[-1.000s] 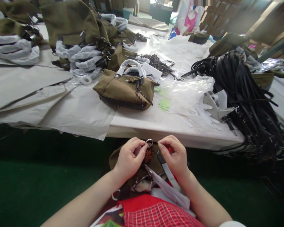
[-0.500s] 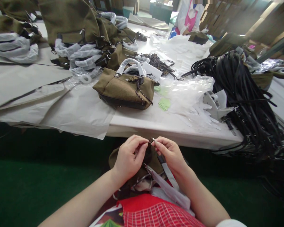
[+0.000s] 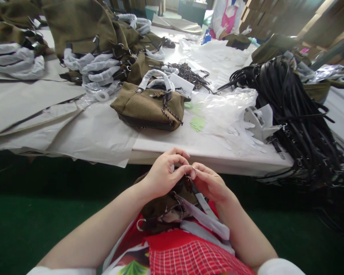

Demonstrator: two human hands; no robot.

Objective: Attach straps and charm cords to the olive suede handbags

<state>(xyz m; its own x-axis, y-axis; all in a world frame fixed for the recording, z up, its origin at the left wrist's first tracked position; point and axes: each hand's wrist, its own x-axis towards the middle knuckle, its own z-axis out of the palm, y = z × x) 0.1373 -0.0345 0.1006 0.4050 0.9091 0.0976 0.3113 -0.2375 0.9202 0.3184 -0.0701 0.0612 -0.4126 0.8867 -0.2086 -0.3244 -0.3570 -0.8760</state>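
An olive canvas bag (image 3: 163, 202) lies in my lap, its handle wrapped in white paper (image 3: 209, 223). My left hand (image 3: 163, 173) and my right hand (image 3: 208, 183) meet just above it. Both are closed in a pinch on a small metal ring (image 3: 193, 169) with a dark charm hanging under it, mostly hidden by my fingers. On the white table (image 3: 189, 147) ahead rests another olive handbag (image 3: 149, 107) with wrapped handles and a braided charm cord.
More olive bags (image 3: 86, 34) with wrapped handles are piled at the back left. A heap of black straps (image 3: 292, 103) fills the right side. Clear plastic bags (image 3: 226, 110), grey paper sheets (image 3: 31, 103) and a tape dispenser (image 3: 258, 122) lie between. Another person's pink clothing (image 3: 227, 17) shows at the far end.
Both hands have risen a little and come closer together. The ring and charm, plainly visible a second ago, are now mostly covered by my fingers.
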